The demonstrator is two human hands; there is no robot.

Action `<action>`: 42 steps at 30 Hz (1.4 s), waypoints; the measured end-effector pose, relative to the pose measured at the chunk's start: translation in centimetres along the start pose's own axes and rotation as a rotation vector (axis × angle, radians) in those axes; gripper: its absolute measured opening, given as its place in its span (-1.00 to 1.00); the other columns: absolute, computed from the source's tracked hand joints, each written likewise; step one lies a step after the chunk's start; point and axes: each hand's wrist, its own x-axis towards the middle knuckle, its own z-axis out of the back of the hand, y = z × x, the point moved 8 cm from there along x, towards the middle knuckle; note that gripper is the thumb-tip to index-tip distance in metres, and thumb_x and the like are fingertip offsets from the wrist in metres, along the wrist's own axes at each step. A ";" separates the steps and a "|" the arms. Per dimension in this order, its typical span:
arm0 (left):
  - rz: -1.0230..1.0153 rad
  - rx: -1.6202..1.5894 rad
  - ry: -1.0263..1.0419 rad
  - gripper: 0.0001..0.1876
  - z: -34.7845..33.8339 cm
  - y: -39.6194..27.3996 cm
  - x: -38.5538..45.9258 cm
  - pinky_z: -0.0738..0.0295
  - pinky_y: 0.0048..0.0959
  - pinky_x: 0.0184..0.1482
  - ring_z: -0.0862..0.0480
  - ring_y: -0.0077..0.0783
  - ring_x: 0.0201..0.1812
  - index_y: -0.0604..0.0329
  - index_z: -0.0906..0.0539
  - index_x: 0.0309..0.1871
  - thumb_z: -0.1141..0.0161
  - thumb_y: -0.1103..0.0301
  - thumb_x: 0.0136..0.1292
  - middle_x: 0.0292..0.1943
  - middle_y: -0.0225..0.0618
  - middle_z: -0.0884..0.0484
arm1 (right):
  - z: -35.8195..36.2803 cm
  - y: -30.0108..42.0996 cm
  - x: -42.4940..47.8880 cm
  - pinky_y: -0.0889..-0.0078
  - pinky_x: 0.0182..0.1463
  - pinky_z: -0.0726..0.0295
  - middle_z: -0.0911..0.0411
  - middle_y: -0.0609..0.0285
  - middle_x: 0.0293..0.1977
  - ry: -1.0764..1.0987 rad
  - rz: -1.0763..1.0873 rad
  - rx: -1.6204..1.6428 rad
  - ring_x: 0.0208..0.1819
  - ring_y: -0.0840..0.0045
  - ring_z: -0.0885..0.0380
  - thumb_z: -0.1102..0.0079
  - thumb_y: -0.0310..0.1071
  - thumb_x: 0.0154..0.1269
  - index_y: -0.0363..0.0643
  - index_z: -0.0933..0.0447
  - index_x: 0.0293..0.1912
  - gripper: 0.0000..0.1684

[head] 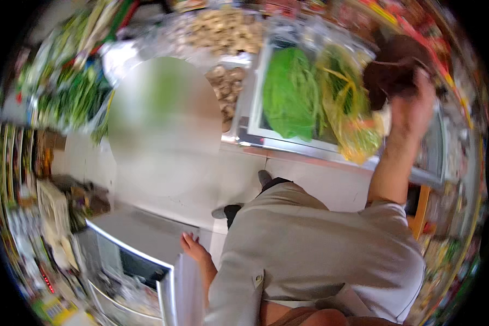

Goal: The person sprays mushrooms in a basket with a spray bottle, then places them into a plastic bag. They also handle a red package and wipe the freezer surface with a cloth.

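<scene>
My right hand (413, 108) is at the upper right, its fingers closed on a dark brown plastic bag (399, 65) that looks partly crumpled. Whether the bag holds anything cannot be seen. Just left of it, a yellow plastic bag of green vegetables (344, 102) lies on a glass-topped chest freezer (254, 108). Beside that is a bright green bag of leafy vegetables (289, 93). My left hand (193, 246) hangs low by my side with nothing in it, its fingers slightly apart, near a second grey freezer (146, 228).
Brown mushrooms (230, 87) and pale ginger-like roots (226, 30) lie left of the bags. Leafy greens (71, 98) are stacked at the upper left. A round blurred patch hides part of the aisle. Packed shelves (8, 163) line the left edge; pale floor tiles (244, 171) lie below.
</scene>
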 end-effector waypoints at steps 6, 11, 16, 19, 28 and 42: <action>-0.474 -0.083 0.611 -0.17 -7.0 -18.8 -1.6 -0.51 -0.09 0.34 -0.46 -0.17 0.41 0.04 -0.20 0.61 -0.36 0.46 0.31 0.51 -0.18 -0.34 | -23.9 -0.3 -16.6 -0.16 0.55 -0.17 -0.31 -0.01 0.43 0.632 -0.479 0.554 0.46 0.07 -0.25 -0.12 -0.24 0.52 -0.19 -0.28 0.46 -0.38; -0.611 -0.595 0.808 0.12 -2.6 -33.4 -2.9 -0.34 -0.14 0.48 -0.16 -0.23 0.61 -0.05 0.08 0.71 -0.52 0.25 0.26 0.65 -0.24 -0.08 | -35.3 -8.0 -37.5 -0.37 0.66 0.13 -0.02 -0.05 0.62 0.974 -1.052 0.763 0.63 -0.08 0.05 -0.03 -0.12 0.58 -0.16 -0.09 0.60 -0.24; -0.521 -0.935 0.367 -0.18 12.1 -29.5 5.4 -0.41 -0.29 0.44 -0.44 -0.30 0.45 0.18 -0.18 0.61 -0.32 0.36 0.33 0.51 -0.21 -0.36 | -42.1 -21.3 -55.6 -0.13 0.58 -0.24 -0.31 0.10 0.49 1.320 -1.175 0.245 0.52 0.12 -0.27 -0.13 0.08 0.53 -0.13 -0.23 0.53 -0.21; -0.600 -0.125 -0.118 -0.21 20.2 -25.5 6.7 -0.47 -0.22 0.37 -0.55 -0.18 0.35 0.24 -0.26 0.57 -0.36 0.29 0.34 0.39 -0.06 -0.50 | -46.0 -23.2 -67.3 0.08 0.45 -0.46 -0.46 0.15 0.33 1.650 -1.209 0.260 0.40 0.25 -0.42 -0.42 -0.08 0.30 -0.19 -0.29 0.45 -0.14; -0.162 -0.345 -1.002 -0.43 48.0 -9.1 7.6 -0.64 -0.35 0.07 -0.68 -0.36 0.02 0.12 -0.49 0.37 -0.40 0.28 0.34 0.30 -0.16 -0.54 | -64.6 -24.9 -98.0 0.30 0.20 -0.64 -0.64 0.16 0.02 1.936 -1.437 0.286 0.08 0.36 -0.66 -0.16 -0.66 0.15 -0.26 -0.51 0.15 -0.48; 1.013 0.084 -1.667 -0.05 59.9 16.0 8.4 -0.44 -0.02 0.34 -0.54 0.24 0.32 0.40 -0.23 0.54 -0.20 -0.25 0.39 0.34 0.24 -0.49 | -61.9 -47.1 -144.4 0.02 0.50 -0.35 -0.28 -0.17 0.46 2.888 0.632 -0.242 0.47 -0.07 -0.28 -0.45 0.24 0.13 -0.27 -0.24 0.50 0.16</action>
